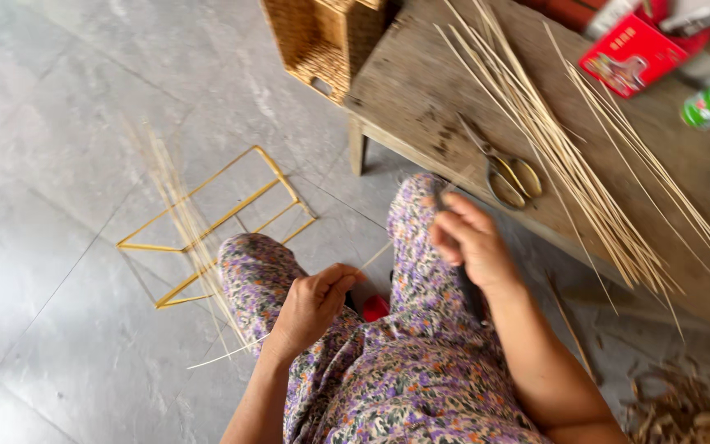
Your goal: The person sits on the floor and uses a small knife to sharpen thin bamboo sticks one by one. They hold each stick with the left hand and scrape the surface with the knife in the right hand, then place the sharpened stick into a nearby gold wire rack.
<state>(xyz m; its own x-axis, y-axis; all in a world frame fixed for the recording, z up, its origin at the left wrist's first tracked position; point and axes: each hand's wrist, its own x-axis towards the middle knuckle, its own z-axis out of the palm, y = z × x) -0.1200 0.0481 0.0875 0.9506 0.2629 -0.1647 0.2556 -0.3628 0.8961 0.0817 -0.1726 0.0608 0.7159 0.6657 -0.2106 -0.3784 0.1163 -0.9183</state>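
Far to your left, a yellow wire frame point(215, 222) lies flat on the grey floor point(59, 271), with a loose sheaf of pale strips point(176, 205) spread across it.

Your left hand point(312, 302) sits over your left knee, closed in a pinch on one thin bamboo strip point(289, 321). The strip runs from below that hand, where its tail points out toward the floor, up through your fingers toward your right hand point(468, 240). That hand is curled over your right knee and seems to grip a dark blade-like tool, though blur hides what it is.

The strip looks very light, springy along its length and easy to snap if bent sharply; its edges may well be splintery. Holding it close to the working point, as your left hand does, should keep it from whipping.

Further right, on the wooden bench point(421, 82), lie a pair of scissors point(507, 173) and long bundles of similar strips point(569, 156), best lifted near the middle. A woven basket point(322, 41) stands at the bench's left end, a red box point(634, 51) near its far edge.
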